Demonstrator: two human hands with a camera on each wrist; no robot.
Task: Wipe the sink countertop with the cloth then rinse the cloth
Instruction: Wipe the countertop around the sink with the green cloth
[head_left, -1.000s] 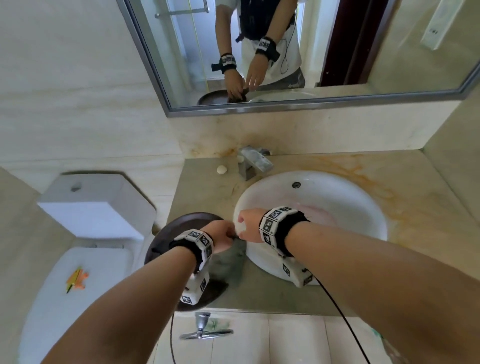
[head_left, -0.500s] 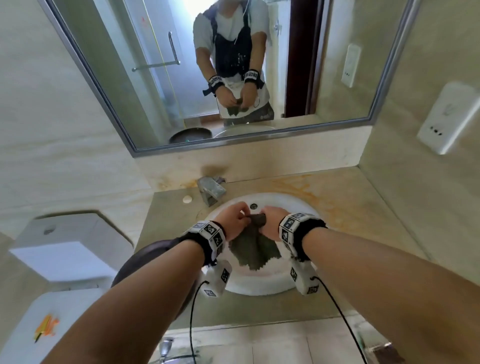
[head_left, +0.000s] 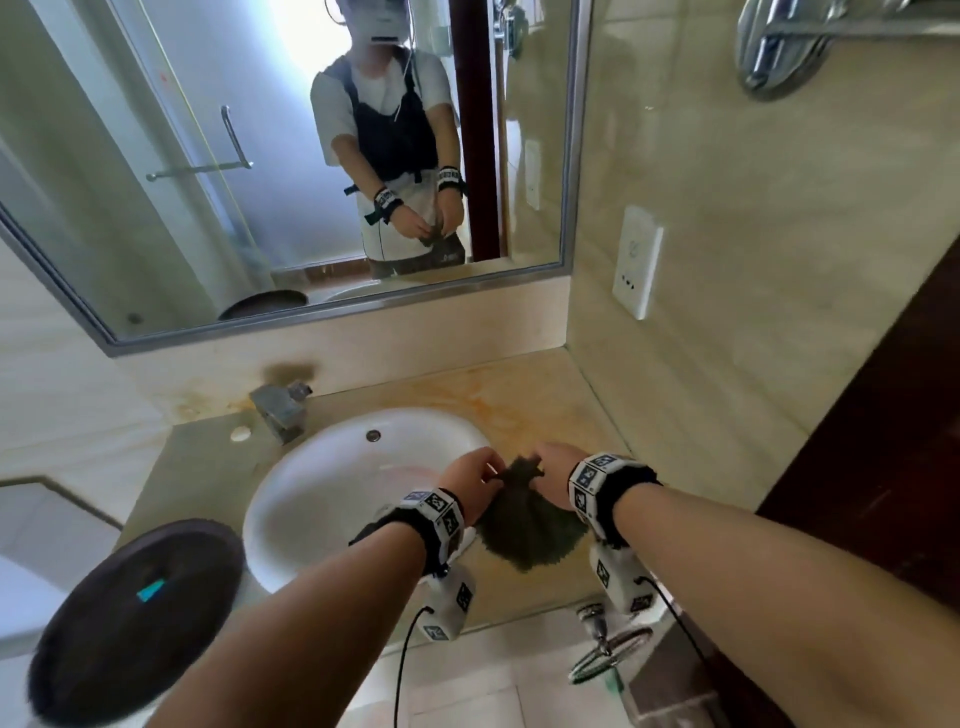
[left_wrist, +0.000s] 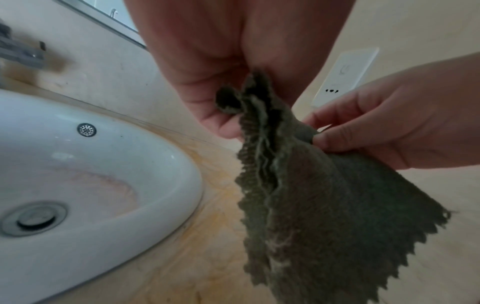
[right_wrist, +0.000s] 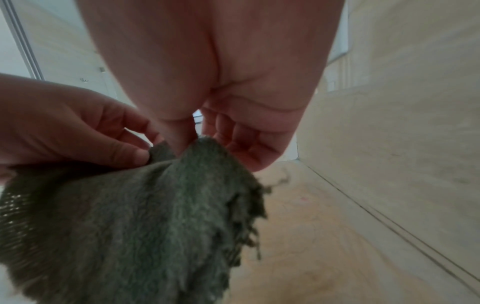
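Note:
A dark green cloth (head_left: 527, 519) hangs in the air over the right rim of the white sink (head_left: 322, 483), above the stained beige countertop (head_left: 524, 410). My left hand (head_left: 475, 480) pinches its top edge. My right hand (head_left: 553, 467) pinches the same top edge just to the right. In the left wrist view the cloth (left_wrist: 311, 205) droops with a zigzag-cut edge, bunched under my left hand (left_wrist: 228, 115), and my right hand (left_wrist: 322, 137) grips its corner. The right wrist view shows the cloth (right_wrist: 135, 222) below both hands.
A metal faucet (head_left: 280, 410) stands at the sink's back left, a small white disc (head_left: 240, 433) beside it. A dark round lid (head_left: 140, 618) sits front left. The mirror (head_left: 291, 156) lines the back wall; a white socket (head_left: 638, 260) is on the right wall.
Both hands lifted the cloth from the counter's front left by the dark lid, then carried it rightward over the sink to its right rim. My head tilted up.

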